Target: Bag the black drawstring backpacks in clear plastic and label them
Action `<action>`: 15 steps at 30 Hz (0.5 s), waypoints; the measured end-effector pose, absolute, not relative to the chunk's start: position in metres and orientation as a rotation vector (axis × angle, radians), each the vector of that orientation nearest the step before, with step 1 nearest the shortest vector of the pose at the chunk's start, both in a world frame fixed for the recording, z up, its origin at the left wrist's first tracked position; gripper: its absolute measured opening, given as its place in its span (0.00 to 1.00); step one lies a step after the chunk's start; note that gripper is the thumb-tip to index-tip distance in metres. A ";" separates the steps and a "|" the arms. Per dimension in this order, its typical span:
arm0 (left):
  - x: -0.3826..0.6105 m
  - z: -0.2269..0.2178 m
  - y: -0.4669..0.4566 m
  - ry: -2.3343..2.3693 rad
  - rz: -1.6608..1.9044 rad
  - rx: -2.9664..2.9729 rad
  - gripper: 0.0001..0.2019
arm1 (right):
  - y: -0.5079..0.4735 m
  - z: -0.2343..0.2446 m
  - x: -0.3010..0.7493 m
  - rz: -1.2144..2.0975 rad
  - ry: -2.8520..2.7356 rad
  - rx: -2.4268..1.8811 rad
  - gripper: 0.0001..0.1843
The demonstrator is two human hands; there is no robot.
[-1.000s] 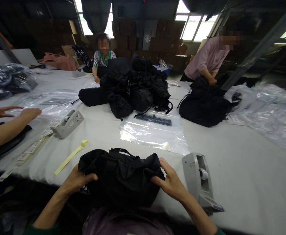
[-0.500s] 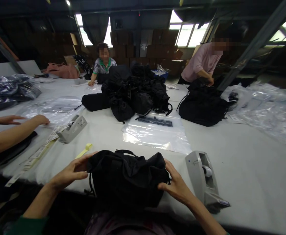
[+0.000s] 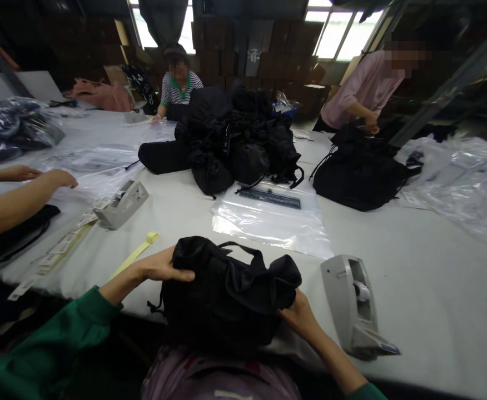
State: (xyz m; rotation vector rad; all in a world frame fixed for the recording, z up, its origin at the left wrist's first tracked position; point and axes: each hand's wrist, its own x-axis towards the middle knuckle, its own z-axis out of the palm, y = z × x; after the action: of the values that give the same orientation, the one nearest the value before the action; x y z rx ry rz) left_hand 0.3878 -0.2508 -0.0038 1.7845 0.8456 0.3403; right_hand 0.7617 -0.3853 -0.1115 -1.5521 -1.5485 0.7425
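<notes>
A black fabric bag sits at the near edge of the white table, right in front of me. My left hand grips its upper left corner, thumb pressed on top of the cloth. My right hand holds the bag's right side from below, its fingers tucked under a bunched fold. A thin black strap loops over the bag's top.
A grey tape dispenser stands just right of the bag, another tape dispenser to the left. A clear plastic bag lies beyond. A pile of black bags fills the middle. Another person's arms reach in at left; two people work across the table.
My left hand has moved from the bag's left side onto its top corner. My right hand slid lower, under the right fold. The bag has been bunched and lifted slightly.
</notes>
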 end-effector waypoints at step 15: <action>0.433 0.004 -0.219 0.999 0.179 1.041 0.34 | -0.410 -0.050 0.752 1.159 -1.189 -1.666 0.31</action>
State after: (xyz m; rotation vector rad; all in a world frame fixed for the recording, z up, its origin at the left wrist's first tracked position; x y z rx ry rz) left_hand 0.4327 -0.2194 0.0039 1.0408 0.9986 0.1787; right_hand 0.7521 -0.4101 -0.0498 -1.6663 -1.1887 1.1591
